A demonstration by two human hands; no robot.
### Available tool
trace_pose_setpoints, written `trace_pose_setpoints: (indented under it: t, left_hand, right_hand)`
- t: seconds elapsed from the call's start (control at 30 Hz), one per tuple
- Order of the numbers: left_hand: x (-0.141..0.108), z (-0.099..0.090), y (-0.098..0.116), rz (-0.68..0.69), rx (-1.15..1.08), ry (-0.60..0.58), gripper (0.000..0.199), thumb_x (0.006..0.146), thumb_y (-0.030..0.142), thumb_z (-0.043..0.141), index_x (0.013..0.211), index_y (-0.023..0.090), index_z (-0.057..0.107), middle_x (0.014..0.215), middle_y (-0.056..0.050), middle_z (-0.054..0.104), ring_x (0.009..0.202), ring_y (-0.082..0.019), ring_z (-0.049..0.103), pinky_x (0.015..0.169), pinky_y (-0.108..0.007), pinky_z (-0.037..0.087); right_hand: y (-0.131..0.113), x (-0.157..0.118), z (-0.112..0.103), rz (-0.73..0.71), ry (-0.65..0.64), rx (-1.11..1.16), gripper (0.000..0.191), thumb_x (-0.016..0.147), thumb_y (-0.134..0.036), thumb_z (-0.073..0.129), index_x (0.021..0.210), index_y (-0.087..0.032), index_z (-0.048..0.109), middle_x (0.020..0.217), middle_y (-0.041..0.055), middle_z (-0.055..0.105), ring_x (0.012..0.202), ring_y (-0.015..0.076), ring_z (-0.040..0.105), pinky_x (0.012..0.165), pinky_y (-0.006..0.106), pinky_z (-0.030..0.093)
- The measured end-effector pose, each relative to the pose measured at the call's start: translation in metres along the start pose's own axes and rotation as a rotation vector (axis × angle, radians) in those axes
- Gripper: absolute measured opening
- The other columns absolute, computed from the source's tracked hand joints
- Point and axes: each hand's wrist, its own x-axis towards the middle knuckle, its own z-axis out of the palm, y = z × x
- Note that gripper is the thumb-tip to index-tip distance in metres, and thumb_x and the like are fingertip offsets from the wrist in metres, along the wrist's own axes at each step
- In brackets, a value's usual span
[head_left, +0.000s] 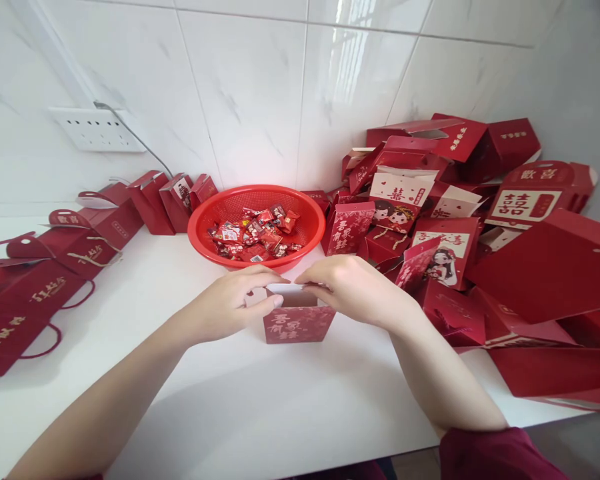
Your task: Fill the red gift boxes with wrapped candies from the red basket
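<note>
A small red paper box (299, 325) stands upright on the white table, its top open and its pale inside showing. My left hand (230, 303) grips its left upper edge, with the thumb in front and the fingers behind. Over the right upper edge, my right hand (353, 287) pinches the rim, fingers bent. Just behind the box sits a red plastic basket (200, 233) holding several small wrapped sweets (255, 233).
A large heap of red boxes (445, 247) covers the right side. More red boxes and bags (55, 280) stand in a row at the left. A tiled wall with a socket strip (97, 130) and cable is behind the white table (230, 413).
</note>
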Motion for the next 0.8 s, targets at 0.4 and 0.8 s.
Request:
trace_pose_setpoints:
  t: [0.4, 0.8]
  left_hand:
    - [0.011, 0.012, 0.001, 0.045, -0.264, -0.016, 0.022, 0.080, 0.006, 0.045, 0.082, 0.018, 0.064, 0.103, -0.002, 0.067, 0.093, -0.017, 0.064, 0.084, -0.028, 0.051]
    - [-0.022, -0.021, 0.031, -0.010, 0.213, -0.279, 0.034, 0.092, 0.059, 0.051, 0.101, 0.032, 0.069, 0.138, 0.004, 0.059, 0.124, -0.025, 0.057, 0.099, -0.035, 0.045]
  right_hand:
    - [-0.003, 0.011, 0.008, -0.053, -0.085, 0.249, 0.025, 0.086, 0.000, 0.050, 0.084, -0.018, 0.066, 0.082, -0.0011, 0.067, 0.072, 0.0114, 0.056, 0.066, 0.023, 0.041]
    - [-0.017, -0.021, -0.028, -0.065, -0.359, 0.113, 0.049, 0.086, -0.016, 0.063, 0.134, -0.024, 0.055, 0.136, 0.0081, 0.059, 0.119, 0.0260, 0.059, 0.096, 0.040, 0.048]
